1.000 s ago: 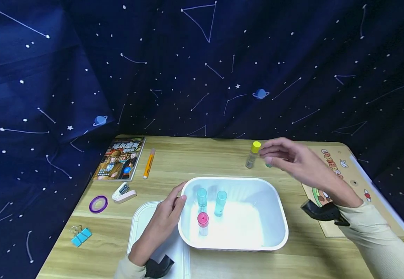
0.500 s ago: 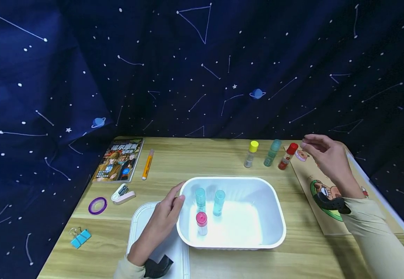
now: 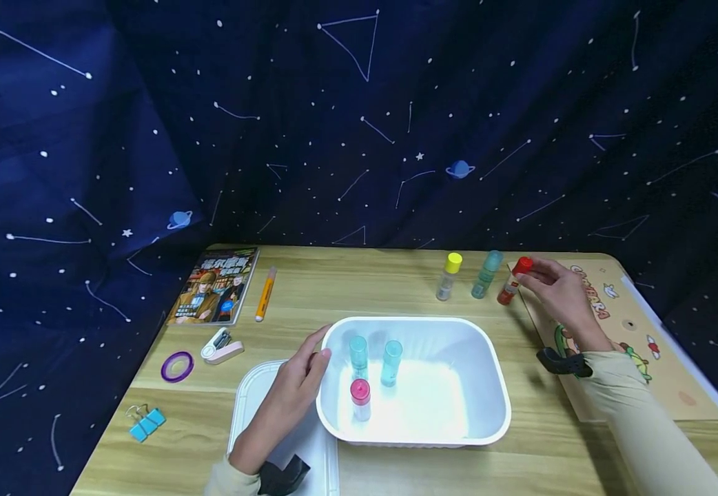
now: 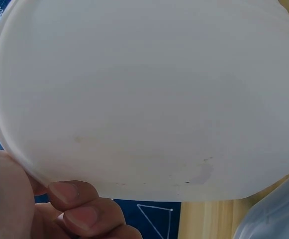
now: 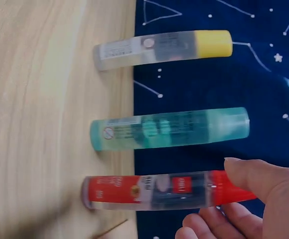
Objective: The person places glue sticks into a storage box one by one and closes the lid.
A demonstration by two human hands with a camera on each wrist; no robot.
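Reading the head view first. Right hand [image 3: 556, 293], far right, grasps a red-capped bottle [image 3: 508, 293]: grip around its red cap [image 3: 523, 264]. The bottle stands on the worktop [image 3: 334, 282], just beside the cartoon-printed folder [image 3: 675, 403], rightmost in a row with a teal bottle [image 3: 487, 274] and a yellow-capped bottle [image 3: 448, 277]. Gaps between them probably leave finger room. Left hand [image 3: 297, 382] grasps the left rim of the white tub [image 3: 439, 406], presumably to steady it. Inside, on the left: a pink-capped bottle [image 3: 361, 399] nearest, two pale teal bottles [image 3: 359, 356] [image 3: 391, 363] beyond. All stand upright, likely on their flat ends. White lid [image 3: 318, 455] lies to the near left under the left forearm, leaving the tub's mouth uncovered.

Left wrist view: white plastic fills most of it. Curled fingers [image 4: 87, 215] meet the edge at the bottom left; the grip looks closed on the rim, a natural handhold.

Right wrist view: thumb on one side of the cap, fingers on the other. Label and body are uncovered; the cap seems chosen as the highest, easiest part to reach. The bottle's base appears to rest on the wood; whether any weight is taken, cannot tell.
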